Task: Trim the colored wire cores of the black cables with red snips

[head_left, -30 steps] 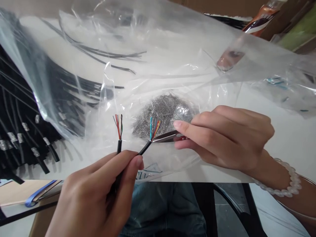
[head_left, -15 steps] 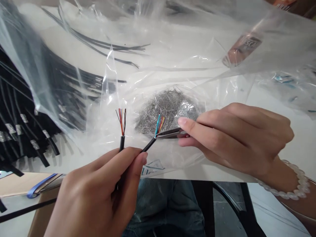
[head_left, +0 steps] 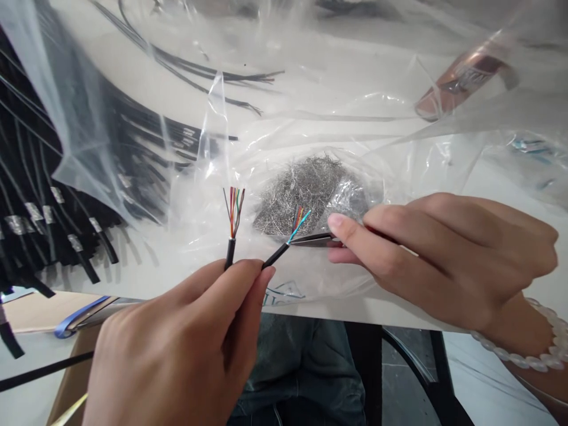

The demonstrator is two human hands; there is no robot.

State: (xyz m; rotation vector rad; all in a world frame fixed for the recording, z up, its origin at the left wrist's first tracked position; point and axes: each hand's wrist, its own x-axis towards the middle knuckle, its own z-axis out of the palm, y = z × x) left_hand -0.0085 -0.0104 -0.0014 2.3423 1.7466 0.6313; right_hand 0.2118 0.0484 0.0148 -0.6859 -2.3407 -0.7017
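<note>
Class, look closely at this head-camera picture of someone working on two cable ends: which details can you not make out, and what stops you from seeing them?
Head view:
- Tool in the right hand: only its thin metal tips show; the fingers hide the rest.
- Cable ends: where they run below is hidden in the left hand.
- Brown packet: its print is blurred behind the clear plastic bag.
- Black cable bundle: cut off by the left edge.

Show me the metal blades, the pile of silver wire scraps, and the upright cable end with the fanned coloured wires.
metal blades (head_left: 310, 239), head view, on the thin shaft.
pile of silver wire scraps (head_left: 306, 189), head view, pile's middle.
upright cable end (head_left: 229, 253), head view, black jacket.
</note>
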